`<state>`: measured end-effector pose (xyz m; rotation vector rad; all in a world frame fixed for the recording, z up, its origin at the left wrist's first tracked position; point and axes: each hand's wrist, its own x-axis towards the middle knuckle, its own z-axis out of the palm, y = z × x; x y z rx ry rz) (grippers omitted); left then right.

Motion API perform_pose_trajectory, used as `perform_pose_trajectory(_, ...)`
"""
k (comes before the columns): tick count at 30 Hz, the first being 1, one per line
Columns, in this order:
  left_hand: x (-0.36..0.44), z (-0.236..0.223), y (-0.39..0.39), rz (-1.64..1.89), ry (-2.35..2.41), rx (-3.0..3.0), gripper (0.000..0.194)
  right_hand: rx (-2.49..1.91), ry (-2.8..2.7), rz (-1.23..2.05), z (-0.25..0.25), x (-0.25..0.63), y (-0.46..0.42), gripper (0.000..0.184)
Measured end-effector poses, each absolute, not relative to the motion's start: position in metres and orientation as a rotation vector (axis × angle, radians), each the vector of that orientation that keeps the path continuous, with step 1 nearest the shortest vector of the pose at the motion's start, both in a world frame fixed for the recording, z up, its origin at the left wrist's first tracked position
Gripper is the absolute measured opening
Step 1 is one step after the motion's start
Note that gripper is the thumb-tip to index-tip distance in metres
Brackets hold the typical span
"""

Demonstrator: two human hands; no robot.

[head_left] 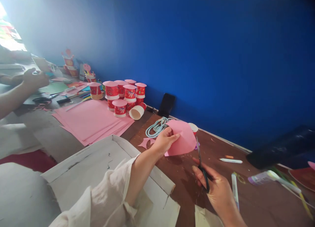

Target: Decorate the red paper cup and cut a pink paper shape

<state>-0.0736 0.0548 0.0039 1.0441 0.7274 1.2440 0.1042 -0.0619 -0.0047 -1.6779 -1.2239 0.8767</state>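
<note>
My left hand [165, 141] pinches a piece of pink paper [183, 138] by its left side, thumb on top; the paper's right edge is rounded. Around the handles of a pair of black-handled scissors [199, 154] my right hand [216, 186] is closed, and the blades point up beside the paper's right edge. Whether the blades touch the paper I cannot tell. Partly hidden behind the paper are a cup [193, 127] and a small purple object [197, 146]. A pink paper scrap [147, 142] lies left of the paper, near a coiled light-blue cable [157, 127].
Several red paper cups [130, 95] with pink discs stand by the blue wall, near pink sheets [93, 120]. A phone [167, 103] leans there. A cardboard tray [98, 164] lies in front; markers [231, 161] and a glue bottle [261, 177] are right. Another person's hands [34, 79] are left.
</note>
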Motion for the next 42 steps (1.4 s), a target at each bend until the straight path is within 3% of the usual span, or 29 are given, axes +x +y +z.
perform_pose_trajectory(6, -0.074, 0.007, 0.052, 1.212, 0.600, 1.033, 0.050, -1.691, -1.128, 0.843, -0.009, 0.110, -0.060, 0.068)
perform_pose_trajectory(10, -0.076, 0.005, 0.050, 1.141, 0.548, 1.066, 0.051, -1.553, -1.061, 1.016, -0.016, 0.119, -0.059, 0.068)
perform_pose_trajectory(17, -0.078, 0.008, 0.039, 0.974, 0.409, 0.996, 0.053, -1.249, -0.943, 1.276, -0.015, 0.112, -0.062, 0.040)
perform_pose_trajectory(20, -0.078, 0.007, 0.038, 0.887, 0.357, 1.054, 0.054, -1.162, -0.783, 1.268, -0.009, 0.107, -0.060, 0.050)
perform_pose_trajectory(31, -0.074, 0.021, 0.025, 0.823, 0.668, 1.828, 0.016, -1.140, -0.738, 1.241, -0.012, 0.104, -0.059, 0.046)
perform_pose_trajectory(35, -0.069, 0.017, 0.025, 1.217, 0.880, 1.825, 0.035, -1.159, -0.652, 0.988, -0.020, 0.112, -0.052, 0.044)
perform_pose_trajectory(38, -0.063, 0.016, 0.015, 1.424, 1.039, 1.892, 0.032, -1.119, -0.530, 0.781, -0.021, 0.118, -0.047, 0.041)
perform_pose_trajectory(42, -0.048, 0.013, -0.009, 0.814, 1.097, 2.007, 0.060, -1.060, -0.443, 0.771, -0.014, 0.120, -0.047, 0.042)
